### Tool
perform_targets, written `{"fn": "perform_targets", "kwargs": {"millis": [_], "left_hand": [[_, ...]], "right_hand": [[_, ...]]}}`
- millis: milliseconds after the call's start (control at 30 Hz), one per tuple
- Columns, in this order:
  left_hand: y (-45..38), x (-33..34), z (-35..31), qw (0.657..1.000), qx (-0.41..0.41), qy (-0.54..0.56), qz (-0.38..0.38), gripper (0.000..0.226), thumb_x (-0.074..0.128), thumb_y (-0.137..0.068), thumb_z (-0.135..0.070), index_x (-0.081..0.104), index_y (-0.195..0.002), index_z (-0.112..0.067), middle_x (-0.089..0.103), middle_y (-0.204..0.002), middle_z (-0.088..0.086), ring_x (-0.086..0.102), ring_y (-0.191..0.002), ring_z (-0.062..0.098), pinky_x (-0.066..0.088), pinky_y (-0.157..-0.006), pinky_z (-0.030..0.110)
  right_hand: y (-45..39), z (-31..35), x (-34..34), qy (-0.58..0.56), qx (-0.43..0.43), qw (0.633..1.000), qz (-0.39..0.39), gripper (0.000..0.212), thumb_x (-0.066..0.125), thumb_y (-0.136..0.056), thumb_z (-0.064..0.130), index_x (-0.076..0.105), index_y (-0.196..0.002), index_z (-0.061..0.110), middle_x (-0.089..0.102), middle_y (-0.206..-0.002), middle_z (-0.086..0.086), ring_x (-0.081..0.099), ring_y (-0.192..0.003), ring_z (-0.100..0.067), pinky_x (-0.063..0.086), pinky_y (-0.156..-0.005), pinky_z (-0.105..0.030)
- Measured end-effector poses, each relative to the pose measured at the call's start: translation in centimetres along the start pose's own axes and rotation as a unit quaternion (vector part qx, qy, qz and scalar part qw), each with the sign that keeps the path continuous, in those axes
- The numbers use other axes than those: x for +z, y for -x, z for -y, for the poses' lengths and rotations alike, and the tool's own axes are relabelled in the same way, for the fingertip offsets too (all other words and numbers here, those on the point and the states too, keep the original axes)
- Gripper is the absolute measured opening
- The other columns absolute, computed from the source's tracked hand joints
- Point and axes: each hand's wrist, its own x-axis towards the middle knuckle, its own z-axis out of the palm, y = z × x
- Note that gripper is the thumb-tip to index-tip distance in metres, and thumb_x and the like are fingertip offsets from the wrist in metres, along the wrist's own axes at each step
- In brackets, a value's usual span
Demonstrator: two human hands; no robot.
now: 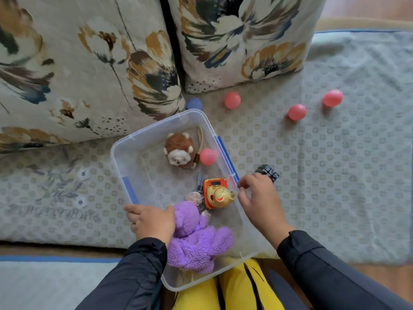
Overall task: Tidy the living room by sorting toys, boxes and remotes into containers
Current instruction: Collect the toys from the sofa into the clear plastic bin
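Floral quilted cushions: left cushion (78,63) cut off by the frame's left and top edges, right cushion (243,39) cut off at the top. Both stand on a grey-green mat (335,175) with a repeating round medallion print.

Left hand (152,222) grips the near-left rim of the clear plastic bin (118,153): thumb over the rim, fingers curled under and mostly hidden. Dark sleeve runs out of the bottom edge.

Bin is rectangular, rounded corners, translucent walls, blue latches (225,157) on both long sides. Near corner overhangs the mat edge above something yellow with black stripes (241,287), which I can't identify.

Contents, left to right: fluffy purple plush (196,245), partly under the left hand; small brown-and-white fuzzy plush (180,151) with a cord; dark grey part (200,182) mostly buried, unreadable; glossy gold figure on an orange base (218,193); smooth pink ball (207,156) against the right wall.

Blue ball (194,104) half hidden behind the bin's far corner.

Right hand (259,198) hovers over the bin's right rim, fingers loosely curled and apart, holding nothing.

Just beyond it on the mat, a dark mirrored cube puzzle (267,173), partly covered by the fingers.

Three more pink balls loose on the mat: (232,100), (297,112), (332,98).
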Motion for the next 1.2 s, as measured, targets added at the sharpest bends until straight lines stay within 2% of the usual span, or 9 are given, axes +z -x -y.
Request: {"fn": "perform_targets", "kwargs": {"millis": [67, 233, 367, 467, 667, 833, 967, 1067, 1200], "left_hand": [[0.0, 0.2, -0.1, 1.000, 0.001, 0.004, -0.007, 0.116, 0.070, -0.087, -0.035, -0.013, -0.155, 0.007, 0.013, -0.162, 0.027, 0.032, -0.140, 0.048, 0.032, -0.112, 0.050], [-0.5, 0.6, 0.4, 0.999, 0.005, 0.015, -0.044, 0.100, 0.068, -0.089, -0.023, -0.001, -0.156, 0.005, 0.026, -0.154, 0.030, 0.037, -0.134, 0.050, 0.035, -0.109, 0.054], [-1.0, 0.9, 2.1, 0.996, 0.033, 0.012, -0.076, 0.069, 0.060, -0.092, -0.005, 0.021, -0.149, -0.001, 0.037, -0.144, 0.032, 0.047, -0.123, 0.054, 0.041, -0.098, 0.058], [-1.5, 0.7, 3.4, 0.994, 0.062, 0.010, -0.095, 0.061, 0.052, -0.092, 0.004, 0.027, -0.148, -0.003, 0.042, -0.143, 0.030, 0.054, -0.114, 0.052, 0.046, -0.091, 0.056], [-1.9, 0.6, 4.2, 0.986, 0.112, 0.001, -0.124, 0.054, 0.052, -0.091, 0.007, 0.037, -0.141, -0.005, 0.051, -0.137, 0.027, 0.058, -0.107, 0.048, 0.048, -0.082, 0.053], [-1.1, 0.5, 4.1, 0.983, 0.127, -0.003, -0.132, 0.055, 0.052, -0.091, 0.008, 0.038, -0.143, -0.007, 0.052, -0.138, 0.023, 0.060, -0.107, 0.046, 0.050, -0.081, 0.052], [-0.3, 0.3, 3.5, 0.983, 0.141, -0.004, -0.122, 0.057, 0.051, -0.092, 0.008, 0.037, -0.144, -0.008, 0.051, -0.141, 0.021, 0.061, -0.108, 0.045, 0.049, -0.079, 0.049], [0.4, 0.3, 2.8, 0.982, 0.151, -0.011, -0.114, 0.057, 0.051, -0.093, 0.006, 0.037, -0.146, -0.009, 0.050, -0.143, 0.019, 0.061, -0.110, 0.044, 0.051, -0.083, 0.050], [1.5, 0.5, 2.2, 0.982, 0.164, -0.026, -0.086, 0.059, 0.051, -0.093, 0.005, 0.035, -0.149, -0.008, 0.048, -0.146, 0.019, 0.061, -0.110, 0.043, 0.050, -0.083, 0.046]], "right_hand": [[-1.3, -1.0, -0.6, 0.025, 0.033, 0.999, -0.021, 0.012, 0.057, -0.087, 0.013, 0.064, -0.095, 0.017, 0.054, -0.092, 0.002, 0.045, -0.092, -0.019, 0.044, -0.080, -0.034], [-3.9, -3.2, -0.6, 0.136, 0.071, 0.987, 0.038, 0.036, 0.058, -0.088, 0.018, 0.061, -0.123, 0.019, 0.053, -0.124, -0.005, 0.040, -0.118, -0.027, 0.044, -0.095, -0.044], [-5.0, -5.0, 0.0, 0.175, 0.107, 0.972, 0.115, 0.047, 0.055, -0.092, 0.020, 0.049, -0.139, 0.024, 0.034, -0.152, -0.009, 0.023, -0.140, -0.032, 0.040, -0.105, -0.051], [-5.4, -5.9, 0.6, 0.167, 0.132, 0.964, 0.157, 0.050, 0.049, -0.094, 0.008, 0.045, -0.141, 0.025, 0.020, -0.160, -0.008, 0.020, -0.142, -0.035, 0.043, -0.104, -0.048], [-5.8, -7.8, 1.1, 0.187, 0.093, 0.968, 0.141, 0.047, 0.045, -0.093, 0.002, 0.048, -0.137, 0.019, 0.033, -0.150, -0.012, 0.031, -0.130, -0.036, 0.042, -0.101, -0.041], [-5.6, -4.6, -1.2, 0.066, 0.109, 0.992, -0.025, 0.040, 0.063, -0.082, 0.023, 0.056, -0.121, 0.020, 0.046, -0.128, -0.006, 0.037, -0.117, -0.028, 0.040, -0.093, -0.036], [-3.4, 1.4, -3.8, 0.005, -0.002, 0.992, -0.124, 0.040, 0.061, -0.080, 0.030, 0.058, -0.118, 0.019, 0.048, -0.121, -0.005, 0.041, -0.113, -0.023, 0.032, -0.092, -0.024], [-1.9, 4.8, -3.2, -0.014, -0.091, 0.993, -0.080, 0.041, 0.059, -0.079, 0.035, 0.061, -0.115, 0.015, 0.051, -0.114, -0.005, 0.047, -0.109, -0.022, 0.036, -0.093, -0.025], [-2.3, 5.6, 0.0, 0.065, -0.106, 0.992, 0.031, 0.044, 0.055, -0.083, 0.046, 0.058, -0.121, 0.023, 0.051, -0.116, 0.002, 0.047, -0.108, -0.021, 0.045, -0.091, -0.036]]}}
